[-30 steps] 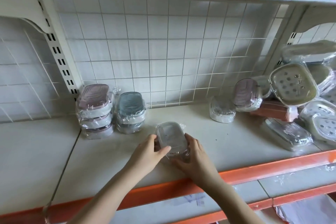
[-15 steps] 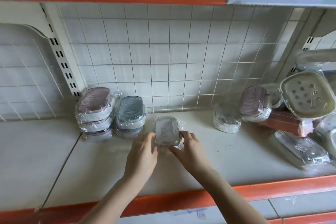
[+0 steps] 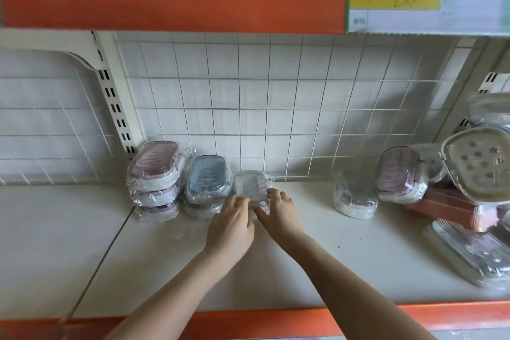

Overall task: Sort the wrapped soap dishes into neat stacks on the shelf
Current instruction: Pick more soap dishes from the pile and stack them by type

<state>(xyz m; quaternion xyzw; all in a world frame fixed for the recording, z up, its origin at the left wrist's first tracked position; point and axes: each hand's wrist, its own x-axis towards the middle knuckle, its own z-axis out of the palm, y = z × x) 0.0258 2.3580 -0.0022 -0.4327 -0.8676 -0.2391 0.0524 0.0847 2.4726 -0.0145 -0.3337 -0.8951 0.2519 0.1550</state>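
Note:
A wrapped grey soap dish [image 3: 250, 185] sits near the back of the white shelf [image 3: 345, 262], right of the blue stack. My left hand [image 3: 231, 225] holds its left front corner and my right hand [image 3: 278, 211] holds its right front side; its near end is hidden by my fingers. To the left stand a stack of pink-lidded wrapped dishes [image 3: 156, 181] and a shorter stack of blue-lidded ones [image 3: 207, 185].
A loose pile of wrapped dishes lies at the right: a grey one [image 3: 354, 197], a pink one [image 3: 400, 174], a cream drainer dish [image 3: 480, 163], an orange one [image 3: 444, 203] and a long clear one [image 3: 469, 251]. A wire grid backs the shelf.
Both hands have carried the grey dish from the shelf's front toward the back, ending beside the blue stack. The camera has moved closer and tilted up.

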